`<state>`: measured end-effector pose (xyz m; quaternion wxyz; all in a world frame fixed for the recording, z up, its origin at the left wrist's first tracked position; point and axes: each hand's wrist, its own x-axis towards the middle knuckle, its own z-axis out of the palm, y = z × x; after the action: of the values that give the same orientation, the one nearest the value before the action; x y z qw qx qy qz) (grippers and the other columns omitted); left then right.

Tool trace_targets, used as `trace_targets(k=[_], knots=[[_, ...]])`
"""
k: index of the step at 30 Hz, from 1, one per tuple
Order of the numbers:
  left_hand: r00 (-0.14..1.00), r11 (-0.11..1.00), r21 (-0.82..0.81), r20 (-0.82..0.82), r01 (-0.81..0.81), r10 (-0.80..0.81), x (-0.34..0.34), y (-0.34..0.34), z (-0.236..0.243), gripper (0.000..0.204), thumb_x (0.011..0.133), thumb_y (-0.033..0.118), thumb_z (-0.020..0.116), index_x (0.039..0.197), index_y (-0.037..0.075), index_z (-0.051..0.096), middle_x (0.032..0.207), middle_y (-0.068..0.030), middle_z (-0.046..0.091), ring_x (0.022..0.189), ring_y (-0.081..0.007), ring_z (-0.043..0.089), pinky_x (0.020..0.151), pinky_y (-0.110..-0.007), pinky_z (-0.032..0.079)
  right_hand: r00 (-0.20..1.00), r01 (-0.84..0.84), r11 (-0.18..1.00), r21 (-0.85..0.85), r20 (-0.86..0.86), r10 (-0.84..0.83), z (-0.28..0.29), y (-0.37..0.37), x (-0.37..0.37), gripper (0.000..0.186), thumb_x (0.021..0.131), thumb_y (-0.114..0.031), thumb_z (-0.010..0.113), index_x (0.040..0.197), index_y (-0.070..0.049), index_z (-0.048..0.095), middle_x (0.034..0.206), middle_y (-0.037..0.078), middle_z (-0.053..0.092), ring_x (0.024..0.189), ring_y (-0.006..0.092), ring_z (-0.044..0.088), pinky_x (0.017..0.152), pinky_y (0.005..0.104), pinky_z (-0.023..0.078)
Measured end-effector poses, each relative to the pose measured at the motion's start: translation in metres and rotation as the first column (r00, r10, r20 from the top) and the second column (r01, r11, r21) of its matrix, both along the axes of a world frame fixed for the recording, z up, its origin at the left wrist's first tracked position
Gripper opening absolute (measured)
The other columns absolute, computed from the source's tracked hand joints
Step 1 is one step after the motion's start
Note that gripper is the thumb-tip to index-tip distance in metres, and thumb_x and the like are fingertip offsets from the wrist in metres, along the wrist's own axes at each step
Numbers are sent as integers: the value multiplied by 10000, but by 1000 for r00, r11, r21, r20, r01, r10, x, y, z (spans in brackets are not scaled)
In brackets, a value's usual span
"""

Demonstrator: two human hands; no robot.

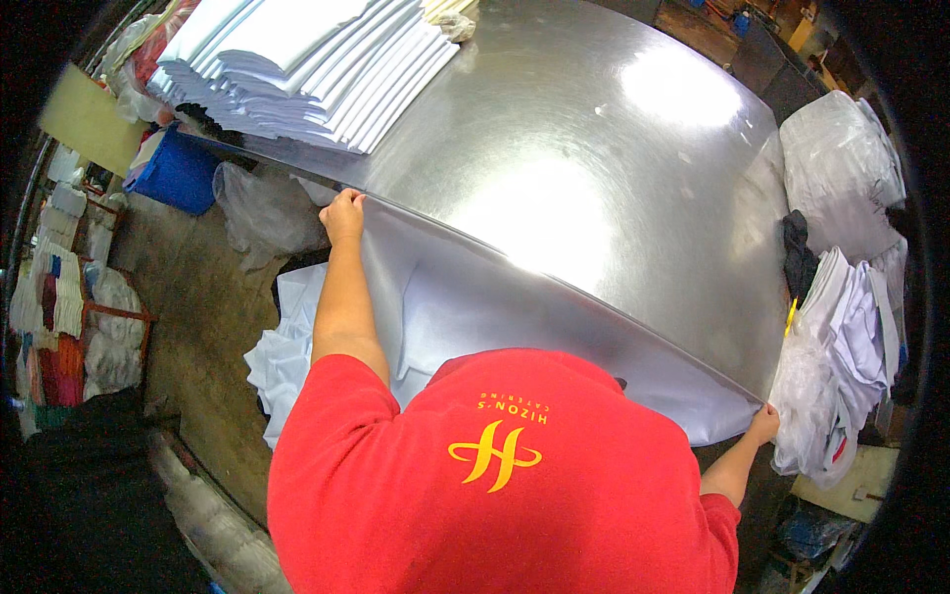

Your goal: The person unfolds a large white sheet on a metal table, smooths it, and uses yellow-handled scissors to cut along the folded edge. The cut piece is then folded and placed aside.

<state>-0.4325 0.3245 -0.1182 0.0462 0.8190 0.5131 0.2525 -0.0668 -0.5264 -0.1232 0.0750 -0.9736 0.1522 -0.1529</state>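
Observation:
A large white cloth is stretched along the near edge of a metal table, hanging down in front of my body. My left hand is closed on the cloth's upper edge, near the table's left corner. Out at the right end, my right hand pinches the other end of that edge, close to the table's right corner. Both arms are spread wide. More crumpled white cloth bunches below my left forearm. My red shirt hides the lower middle of the cloth.
The shiny metal table carries a tall stack of folded white cloths at far left. Left of it are a blue bin and a clear plastic bag. Plastic-wrapped bundles and loose white cloths crowd the right side.

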Motion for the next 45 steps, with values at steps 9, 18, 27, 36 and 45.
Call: trace_targets(k=[9, 18, 27, 36, 45], knots=[[999, 999, 31, 6, 38, -38, 5, 4, -4, 150, 809, 241, 580, 830, 110, 649, 814, -87, 656, 788, -268, 615, 773, -394, 393, 1000, 9, 1000, 10, 9, -9, -2, -2, 0, 251, 776, -249, 612, 920, -59, 689, 889, 140, 669, 817, 301, 638, 738, 386, 486], [997, 997, -41, -10, 72, -73, 1, 18, -13, 238, 779, 307, 568, 890, 116, 657, 888, -108, 657, 843, -296, 619, 751, -386, 462, 999, -8, 999, -48, -37, 7, -13, -17, 0, 321, 797, -331, 595, 954, -62, 671, 908, 167, 654, 847, 340, 620, 749, 429, 469], [994, 994, -54, 58, 93, -90, -3, 36, -27, 231, 804, 240, 570, 885, 29, 622, 859, -139, 649, 790, -288, 618, 729, -374, 468, 987, 59, 986, 156, 141, -82, -3, 19, -6, 204, 770, -227, 615, 902, -93, 693, 858, 143, 663, 819, 302, 636, 747, 380, 488], [901, 899, -138, 191, 416, -389, 37, -105, 34, 217, 787, 160, 590, 946, 16, 616, 884, -149, 645, 811, -254, 617, 746, -352, 473, 948, 32, 901, 433, 273, -165, 14, 52, -31, 244, 800, -155, 592, 1019, -49, 618, 927, 120, 651, 740, 257, 632, 676, 365, 504], [198, 129, -334, 183, 934, -963, 75, -441, 84, 127, 755, 168, 577, 841, 79, 605, 849, -115, 617, 771, -310, 600, 650, -405, 479, 99, -639, -83, 765, 189, 977, 63, 246, -213, 370, 755, -27, 576, 1123, -22, 536, 1016, 155, 588, 771, 238, 611, 709, 310, 495]])
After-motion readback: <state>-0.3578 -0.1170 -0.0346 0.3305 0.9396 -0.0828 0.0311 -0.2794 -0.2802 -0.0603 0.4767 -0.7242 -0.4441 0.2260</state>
